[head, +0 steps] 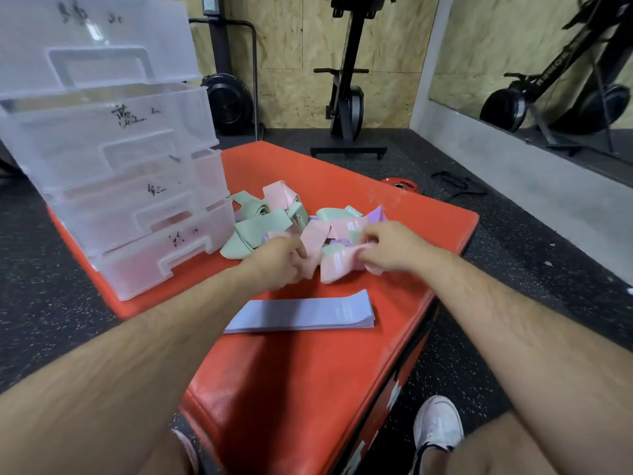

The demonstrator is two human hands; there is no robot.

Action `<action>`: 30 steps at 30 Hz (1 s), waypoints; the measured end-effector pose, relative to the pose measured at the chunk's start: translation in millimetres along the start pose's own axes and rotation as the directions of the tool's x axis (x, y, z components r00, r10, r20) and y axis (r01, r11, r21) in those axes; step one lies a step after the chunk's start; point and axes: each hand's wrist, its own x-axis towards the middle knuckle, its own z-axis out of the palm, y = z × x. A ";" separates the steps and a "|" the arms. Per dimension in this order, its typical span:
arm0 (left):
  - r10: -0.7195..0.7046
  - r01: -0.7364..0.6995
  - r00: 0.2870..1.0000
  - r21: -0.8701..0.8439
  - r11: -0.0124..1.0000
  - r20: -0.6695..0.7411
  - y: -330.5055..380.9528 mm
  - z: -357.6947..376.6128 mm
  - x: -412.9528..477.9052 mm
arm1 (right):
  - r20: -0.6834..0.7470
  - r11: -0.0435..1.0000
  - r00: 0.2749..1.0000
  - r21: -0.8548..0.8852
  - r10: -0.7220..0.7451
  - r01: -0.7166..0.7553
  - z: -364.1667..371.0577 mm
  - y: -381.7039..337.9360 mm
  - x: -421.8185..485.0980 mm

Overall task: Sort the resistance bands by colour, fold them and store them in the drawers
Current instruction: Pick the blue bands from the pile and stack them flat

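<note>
A tangled pile of resistance bands lies on the red padded box (308, 371): green bands (255, 228), pink bands (281, 195) and a purple one (376, 216) mixed together. My left hand (277, 262) and my right hand (390, 246) both grip a pink band (334, 265) at the near edge of the pile. A flat stack of lavender bands (301, 313) lies folded in front of the hands. A clear plastic drawer unit (113, 159) with handwritten labels stands at the left of the box, its drawers pulled out in steps.
Dark speckled rubber floor surrounds the box. A red weight plate (399, 185) lies behind it. Rowing machines (346, 97) stand against the wooden wall, with a mirror at the right. My white shoe (436, 423) is beside the box at the bottom right.
</note>
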 end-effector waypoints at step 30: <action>0.130 -0.143 0.983 -0.091 0.986 -0.128 -11.3 7.0 57.8 | 0.067 0.971 0.989 -0.190 -0.133 0.143 32.5 -48.9 89.9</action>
